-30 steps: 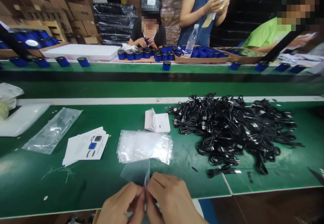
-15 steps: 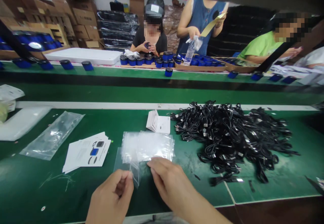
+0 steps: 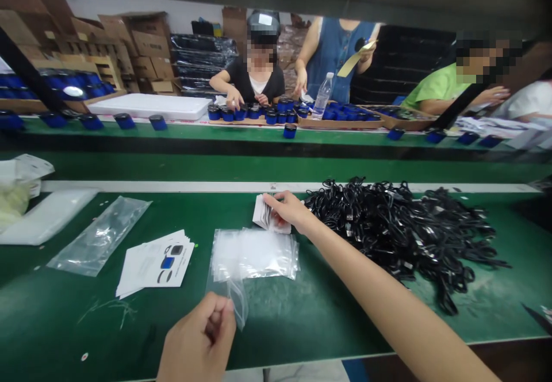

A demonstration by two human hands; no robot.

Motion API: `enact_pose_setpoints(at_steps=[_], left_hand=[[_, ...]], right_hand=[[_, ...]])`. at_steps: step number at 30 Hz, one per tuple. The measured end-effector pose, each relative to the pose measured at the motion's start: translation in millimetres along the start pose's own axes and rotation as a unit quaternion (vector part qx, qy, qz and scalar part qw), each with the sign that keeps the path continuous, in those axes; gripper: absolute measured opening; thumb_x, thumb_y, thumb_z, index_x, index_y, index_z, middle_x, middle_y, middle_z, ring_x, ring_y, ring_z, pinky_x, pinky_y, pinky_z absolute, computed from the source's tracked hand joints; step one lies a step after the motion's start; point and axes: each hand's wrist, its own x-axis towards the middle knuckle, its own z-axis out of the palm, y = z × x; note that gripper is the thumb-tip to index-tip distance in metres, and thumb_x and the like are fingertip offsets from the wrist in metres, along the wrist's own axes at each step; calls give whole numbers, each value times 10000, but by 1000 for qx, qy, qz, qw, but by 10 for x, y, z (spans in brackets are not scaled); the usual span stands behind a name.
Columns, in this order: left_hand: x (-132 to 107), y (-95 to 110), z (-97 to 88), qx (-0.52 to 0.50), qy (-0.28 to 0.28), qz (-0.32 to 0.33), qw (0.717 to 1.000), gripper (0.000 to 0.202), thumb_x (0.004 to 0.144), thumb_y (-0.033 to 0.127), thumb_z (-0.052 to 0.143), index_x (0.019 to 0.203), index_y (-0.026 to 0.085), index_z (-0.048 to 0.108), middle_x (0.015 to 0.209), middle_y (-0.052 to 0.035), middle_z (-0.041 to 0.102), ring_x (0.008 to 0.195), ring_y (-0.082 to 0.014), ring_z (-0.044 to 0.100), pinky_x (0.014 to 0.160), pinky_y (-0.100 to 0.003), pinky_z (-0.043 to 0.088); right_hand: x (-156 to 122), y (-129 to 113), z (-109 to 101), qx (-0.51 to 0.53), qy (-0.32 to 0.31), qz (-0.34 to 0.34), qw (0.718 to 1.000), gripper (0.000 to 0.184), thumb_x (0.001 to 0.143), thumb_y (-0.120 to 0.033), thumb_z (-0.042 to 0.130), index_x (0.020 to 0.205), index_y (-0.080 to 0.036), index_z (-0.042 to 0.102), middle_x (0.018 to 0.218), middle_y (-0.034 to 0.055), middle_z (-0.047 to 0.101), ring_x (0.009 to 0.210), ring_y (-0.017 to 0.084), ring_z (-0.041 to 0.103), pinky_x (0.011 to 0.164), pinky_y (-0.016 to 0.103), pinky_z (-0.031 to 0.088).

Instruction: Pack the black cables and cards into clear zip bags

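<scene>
At the near side of the green table, my left hand pinches the edge of a clear plastic bag. The bag's far part lies against a stack of clear plastic bags. Farther off, my right hand reaches over the small stack of folded white leaflets, thumb and fingers closed on its top edge. My palm hides part of the leaflets. Left of the bags lies a fanned pile of white printed cards. Beside my right forearm spreads a heap of black cables.
A flat clear bag and a white plastic packet lie on the left. Beyond a white strip, a raised shelf carries blue round containers and a water bottle. Several co-workers sit or stand behind it.
My right hand has moved from the bag stack forward to the folded leaflets and gripped them. My left hand keeps its pinch on the bag. A co-worker opposite has lowered a hand to the blue containers.
</scene>
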Motion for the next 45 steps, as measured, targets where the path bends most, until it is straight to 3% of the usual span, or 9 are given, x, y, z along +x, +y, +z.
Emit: enact_pose_setpoints(at_steps=[4, 10, 20, 28, 32, 35, 38, 40, 45], left_hand=[[23, -33, -1, 4, -49, -7, 999, 317, 851, 432, 398, 612, 246, 489, 496, 59, 578, 456, -127, 561, 470, -200, 402], [2, -38, 107, -19, -4, -1, 1000, 316, 860, 427, 398, 625, 243, 502, 458, 65, 548, 427, -122, 554, 462, -195, 409], [-41, -28, 133, -3, -2, -18, 1000, 324, 853, 422, 376, 599, 244, 466, 457, 62, 537, 433, -129, 540, 460, -208, 364], [-11, -11, 121, -46, -21, -59, 997, 325, 854, 486, 391, 662, 252, 508, 468, 63, 585, 423, -145, 567, 477, -235, 403], [6, 20, 96, -125, -23, -97, 987, 340, 857, 524, 394, 696, 248, 512, 531, 45, 648, 439, -149, 598, 478, -240, 448], [22, 48, 106, -210, 23, -109, 971, 343, 848, 532, 408, 714, 234, 512, 610, -2, 691, 525, -175, 657, 525, -259, 508], [47, 71, 115, -204, 62, -100, 972, 333, 858, 505, 394, 704, 231, 504, 591, 2, 667, 545, -175, 654, 522, -248, 504], [66, 81, 107, -150, 69, -76, 983, 316, 859, 475, 397, 670, 237, 486, 521, 39, 593, 480, -148, 586, 464, -216, 448], [104, 91, 81, -100, 90, -59, 989, 272, 828, 433, 436, 634, 244, 464, 425, 81, 469, 388, -117, 474, 390, -183, 375]], right_hand=[[-98, 73, -100, 30, -20, -2, 999, 292, 946, -394, 481, 940, -124, 591, 727, -16, 599, 508, 75, 546, 465, 208, 472], [-103, 114, -91, 37, -22, -6, 999, 256, 934, -369, 514, 930, -126, 595, 749, -12, 608, 534, 81, 558, 489, 218, 483], [-14, 27, -3, 42, 26, 3, 999, 303, 925, -402, 518, 1077, -142, 553, 804, 2, 605, 534, 80, 551, 458, 208, 471], [-72, -8, -118, -8, 1, -15, 1000, 246, 932, -358, 515, 889, -128, 589, 714, -23, 587, 515, 78, 536, 475, 215, 460], [-477, -35, -275, -57, 37, -106, 992, 256, 885, -200, 525, 632, -166, 506, 581, -43, 479, 536, 95, 461, 511, 226, 362], [-1015, -26, -256, -89, 6, -182, 979, 237, 853, -174, 517, 619, -193, 484, 579, -41, 472, 546, 111, 430, 522, 250, 301], [-1449, 32, -76, -156, -106, -273, 943, 229, 855, -132, 463, 635, -191, 482, 657, -9, 530, 594, 122, 469, 552, 253, 323], [-1586, 94, 82, -164, -133, -296, 932, 212, 862, -137, 439, 664, -189, 495, 682, 5, 540, 602, 125, 483, 552, 247, 342], [-1675, 303, 451, -42, -49, -277, 959, 123, 834, -166, 455, 778, -191, 561, 716, 21, 560, 644, 147, 536, 590, 262, 412]])
